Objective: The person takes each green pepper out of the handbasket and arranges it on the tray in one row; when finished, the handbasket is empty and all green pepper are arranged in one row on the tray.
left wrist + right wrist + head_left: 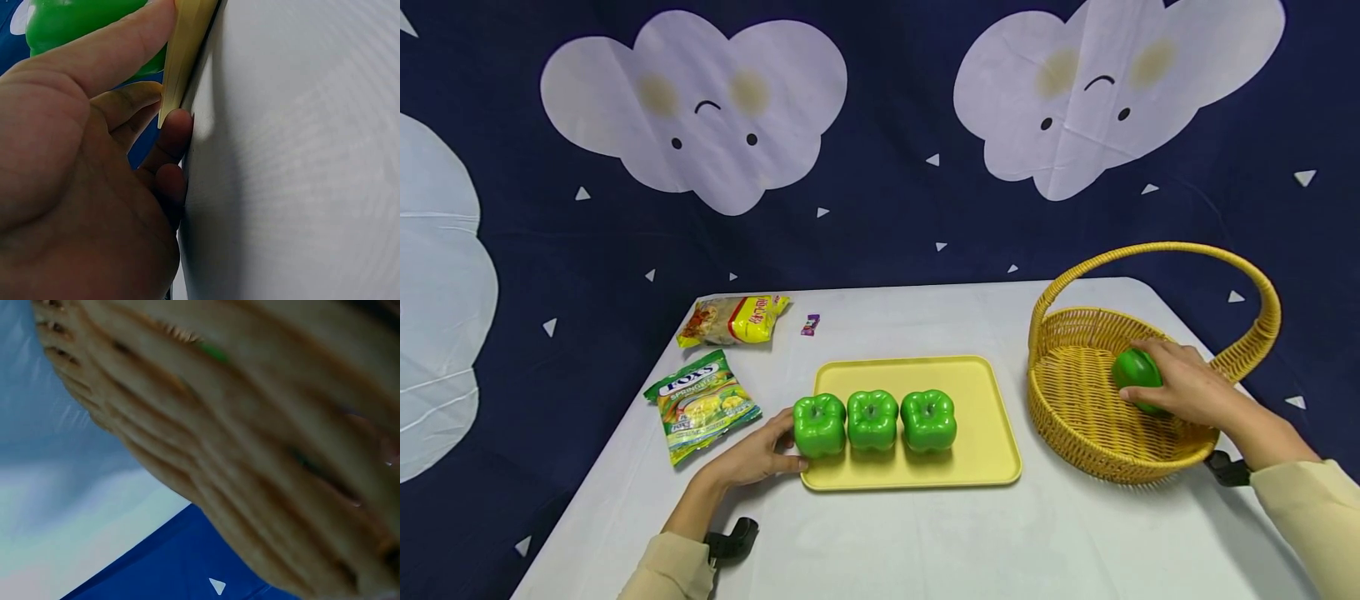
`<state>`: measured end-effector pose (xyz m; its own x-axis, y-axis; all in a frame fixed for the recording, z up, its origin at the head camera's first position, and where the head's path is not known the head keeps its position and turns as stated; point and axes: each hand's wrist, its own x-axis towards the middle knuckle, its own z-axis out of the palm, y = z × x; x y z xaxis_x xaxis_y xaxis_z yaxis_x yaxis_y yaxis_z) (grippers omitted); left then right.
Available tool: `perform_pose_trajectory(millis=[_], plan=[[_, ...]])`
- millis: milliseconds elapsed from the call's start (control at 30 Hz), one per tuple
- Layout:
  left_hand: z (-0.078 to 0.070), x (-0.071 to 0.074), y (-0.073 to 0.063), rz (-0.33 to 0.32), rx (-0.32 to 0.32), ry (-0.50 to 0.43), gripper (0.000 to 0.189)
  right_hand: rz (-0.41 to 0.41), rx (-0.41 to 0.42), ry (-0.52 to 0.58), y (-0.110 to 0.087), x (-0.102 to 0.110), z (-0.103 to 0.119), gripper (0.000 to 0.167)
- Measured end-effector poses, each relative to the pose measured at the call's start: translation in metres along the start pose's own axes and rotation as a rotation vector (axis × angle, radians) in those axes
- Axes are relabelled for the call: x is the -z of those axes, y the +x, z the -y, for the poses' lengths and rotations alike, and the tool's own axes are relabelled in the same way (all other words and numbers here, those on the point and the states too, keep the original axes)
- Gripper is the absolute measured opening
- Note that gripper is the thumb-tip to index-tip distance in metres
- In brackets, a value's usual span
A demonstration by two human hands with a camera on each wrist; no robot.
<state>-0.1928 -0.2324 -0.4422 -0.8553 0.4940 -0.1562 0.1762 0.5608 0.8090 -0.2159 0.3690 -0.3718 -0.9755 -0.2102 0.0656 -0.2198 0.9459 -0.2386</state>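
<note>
Inside the yellow wicker basket (pixel 1067 375), my right hand (pixel 1187 383) grips a green bell pepper (pixel 1137 377), thumb on the near side and fingers over the far side. In the right wrist view, the woven basket wall (pixel 206 437) hides most of that hand. My left hand (pixel 756 450) holds the left edge of a yellow tray (pixel 985 425); its thumb (pixel 125 47) and curled fingers meet the tray rim (pixel 181 56) in the left wrist view. On the tray, three green bell peppers stand in a row: left (pixel 820 427), middle (pixel 872 421) and right (pixel 928 422).
A green candy bag (pixel 703 404) lies left of the tray, with a yellow food packet (pixel 735 320) behind it. Beside that packet sits a small purple wrapped candy (pixel 810 325). The basket's tall handle (pixel 1172 247) arches over its opening. White cloth covers the table (pixel 895 533).
</note>
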Motion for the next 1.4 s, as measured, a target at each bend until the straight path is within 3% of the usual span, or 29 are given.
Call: perform_pose_trajectory(millis=[333, 867, 1233, 1400], plan=[[0.0, 0.0, 0.001, -0.003, -0.047, 0.014, 0.071, 0.011, 0.004, 0.044, 0.001, -0.002, 0.001, 0.084], [0.001, 0.0, 0.001, 0.005, -0.048, -0.006, 0.071, -0.125, 0.162, 0.113, -0.005, -0.009, 0.005, 0.071], [0.003, -0.001, 0.001, 0.004, -0.044, 0.002, 0.071, -0.073, 0.101, 0.115, -0.005, -0.011, 0.009, 0.078], [0.002, -0.001, 0.001, 0.002, -0.039, 0.0, 0.071, -0.08, 0.118, 0.118, -0.004, -0.013, 0.009, 0.078]])
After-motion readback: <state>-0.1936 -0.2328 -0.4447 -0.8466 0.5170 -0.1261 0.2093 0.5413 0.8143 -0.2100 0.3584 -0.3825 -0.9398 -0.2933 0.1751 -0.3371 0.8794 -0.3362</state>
